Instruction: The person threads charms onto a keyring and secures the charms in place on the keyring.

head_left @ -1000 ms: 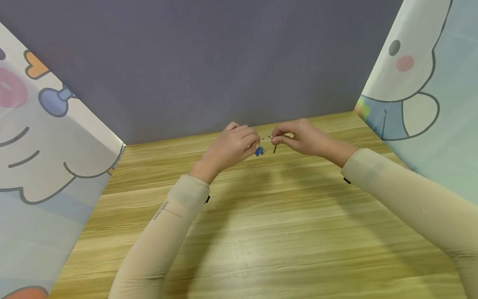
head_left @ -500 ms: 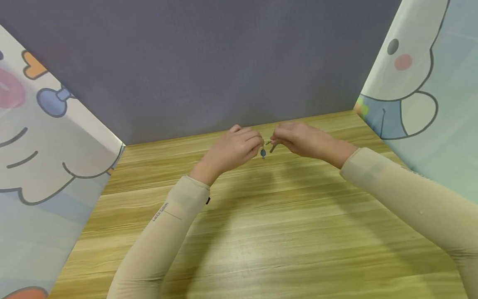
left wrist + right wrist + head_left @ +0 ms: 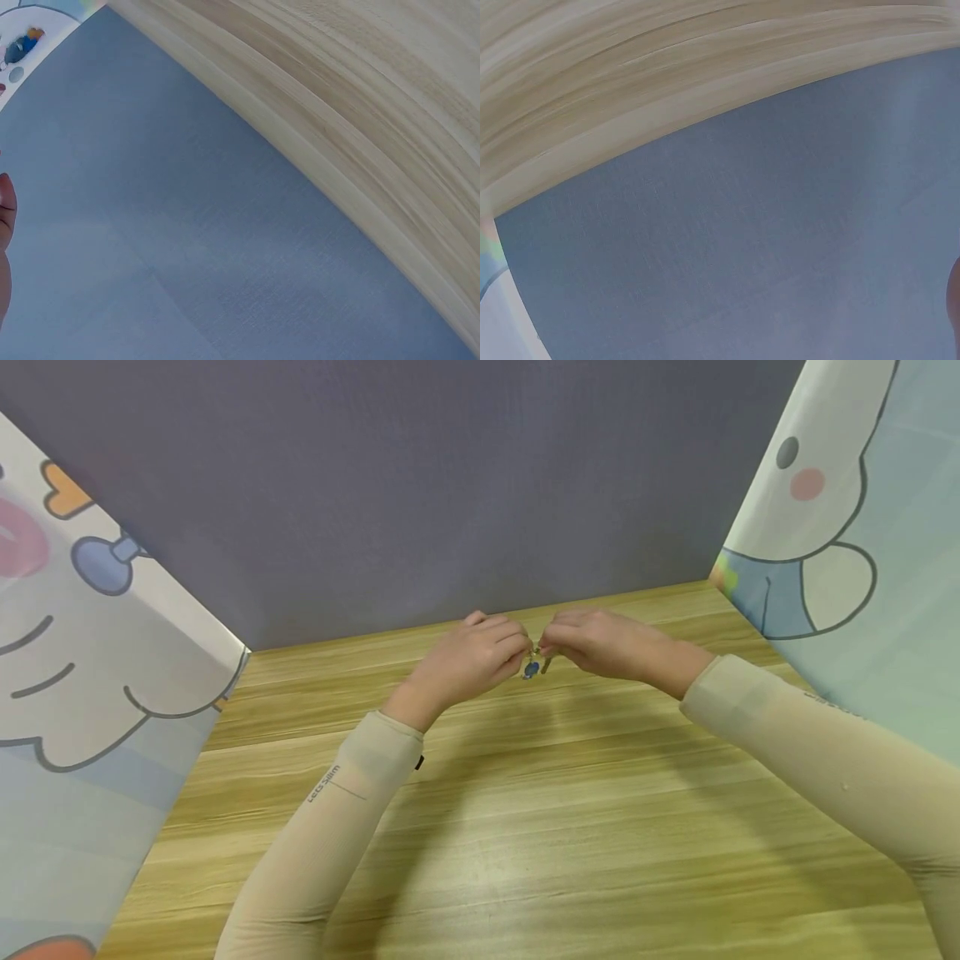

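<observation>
Near the table's far edge in the head view, my left hand (image 3: pixel 474 657) pinches a keychain at its top. Its small blue charm (image 3: pixel 531 670) dangles below the fingertips on a gold-coloured link. Close beside it, my right hand (image 3: pixel 600 643) pinches a key (image 3: pixel 547 665), whose narrow dark blade points down. Fingertips of both hands almost meet over the ring, and how key and ring join there is too small to tell. Only a sliver of the left hand's fingers (image 3: pixel 6 214) enters the left wrist view, and a bit of finger (image 3: pixel 954 300) the right one.
Below the hands lies a wood-grain table (image 3: pixel 517 827). A grey upright panel (image 3: pixel 450 485) stands along its far edge. Cartoon-printed panels (image 3: pixel 795 535) rise at both sides, the left panel (image 3: pixel 112 677) angled inward.
My right hand has come left and closer to my left hand, bringing the key beside the charm. The blue charm has swung and turned. My left hand has shifted slightly right.
</observation>
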Action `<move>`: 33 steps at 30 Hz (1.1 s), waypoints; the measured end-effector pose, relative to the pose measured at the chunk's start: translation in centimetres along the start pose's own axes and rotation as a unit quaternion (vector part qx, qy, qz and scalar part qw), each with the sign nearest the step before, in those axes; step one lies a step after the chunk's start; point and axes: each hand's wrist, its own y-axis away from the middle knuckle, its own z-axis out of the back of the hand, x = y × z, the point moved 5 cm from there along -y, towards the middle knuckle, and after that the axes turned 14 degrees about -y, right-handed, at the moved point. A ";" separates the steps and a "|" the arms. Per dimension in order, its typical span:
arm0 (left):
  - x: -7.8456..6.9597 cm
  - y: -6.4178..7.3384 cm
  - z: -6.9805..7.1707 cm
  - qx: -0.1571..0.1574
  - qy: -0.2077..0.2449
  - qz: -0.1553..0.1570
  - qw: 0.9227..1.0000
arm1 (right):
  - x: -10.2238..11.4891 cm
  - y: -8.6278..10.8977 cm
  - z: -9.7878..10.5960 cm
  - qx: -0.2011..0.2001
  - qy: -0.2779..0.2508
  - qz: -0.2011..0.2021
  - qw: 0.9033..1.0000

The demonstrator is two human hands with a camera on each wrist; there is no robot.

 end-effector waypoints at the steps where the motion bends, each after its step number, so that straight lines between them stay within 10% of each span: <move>1: 0.0 0.0 0.0 0.004 0.003 0.001 1.000 | 0.0 0.0 0.0 0.002 -0.007 -0.004 1.000; 11: 0.6 0.1 -1.0 0.055 0.110 0.052 0.991 | -0.7 0.0 0.0 0.018 -0.070 -0.121 0.990; 20: 1.0 0.1 -0.8 0.046 0.138 0.106 0.984 | -0.5 -0.2 0.2 0.007 -0.092 -0.101 0.991; 26: 1.6 0.2 -0.9 0.036 0.228 0.203 0.952 | -0.3 -0.6 0.2 -0.011 -0.094 -0.079 0.992; 33: 1.8 0.7 -1.4 0.043 0.342 0.277 0.897 | 0.0 -1.1 0.0 -0.029 -0.091 -0.091 0.991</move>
